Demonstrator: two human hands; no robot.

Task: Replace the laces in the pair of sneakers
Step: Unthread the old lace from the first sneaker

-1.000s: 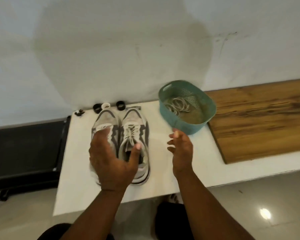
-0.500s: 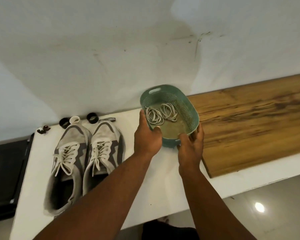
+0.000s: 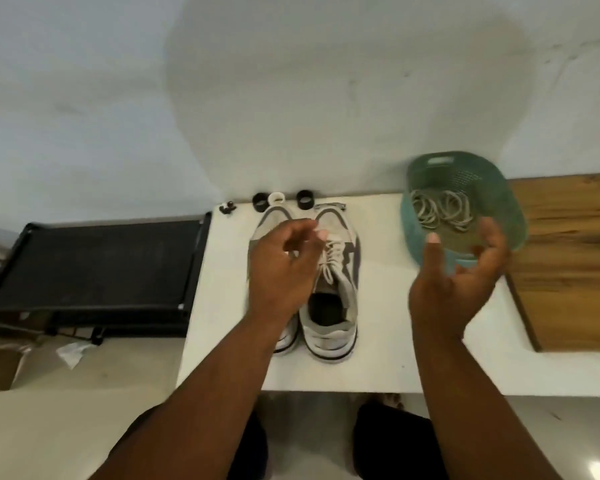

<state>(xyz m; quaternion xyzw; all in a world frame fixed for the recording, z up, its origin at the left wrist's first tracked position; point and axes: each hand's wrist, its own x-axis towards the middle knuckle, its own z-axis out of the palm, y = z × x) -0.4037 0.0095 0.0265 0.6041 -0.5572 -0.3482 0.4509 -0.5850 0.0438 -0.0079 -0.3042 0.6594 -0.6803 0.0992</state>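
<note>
Grey-and-white sneakers — white laces in teal basket.

sneakers: grey-white pair, side by side on the white table, laced
left hand: over the left shoe, fingers loosely curled – holding nothing
right hand: relaxed, palm up
basket: teal, spare laces coiled inside

Two grey and white sneakers are sitting side by side, toes pointing away. White laces are lying coiled in the green basket beside them.
</note>
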